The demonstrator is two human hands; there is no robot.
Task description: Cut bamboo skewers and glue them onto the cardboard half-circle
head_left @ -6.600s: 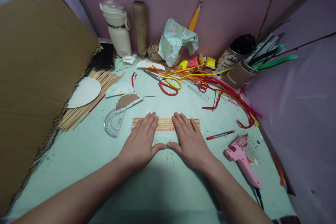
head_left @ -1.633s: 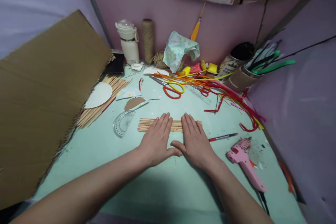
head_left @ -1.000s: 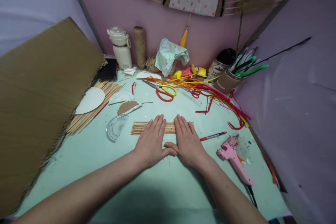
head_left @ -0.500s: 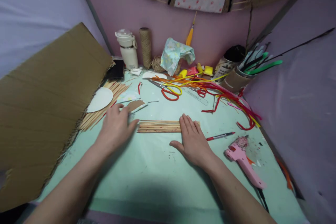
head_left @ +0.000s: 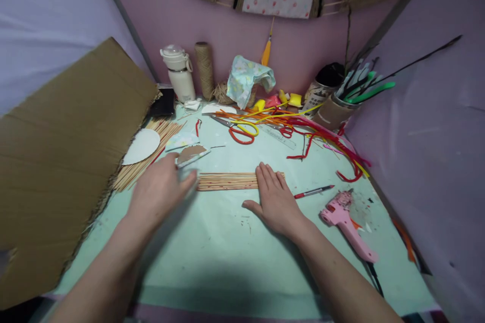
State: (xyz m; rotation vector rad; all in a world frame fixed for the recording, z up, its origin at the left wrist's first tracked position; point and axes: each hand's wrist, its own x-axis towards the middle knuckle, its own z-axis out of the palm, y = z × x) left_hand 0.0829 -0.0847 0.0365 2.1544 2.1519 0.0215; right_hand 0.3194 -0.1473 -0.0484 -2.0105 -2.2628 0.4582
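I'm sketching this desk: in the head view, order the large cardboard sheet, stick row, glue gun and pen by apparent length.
1. Large cardboard sheet, cut off by the frame
2. Stick row, partly under the right hand
3. Glue gun
4. Pen

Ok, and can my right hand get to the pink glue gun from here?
Probably yes: the pink glue gun lies uncovered to the right of your right hand, though that hand would first have to leave the row of sticks.

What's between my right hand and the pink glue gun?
A red-ended pen lies between the right hand and the pink glue gun; the head view shows this.
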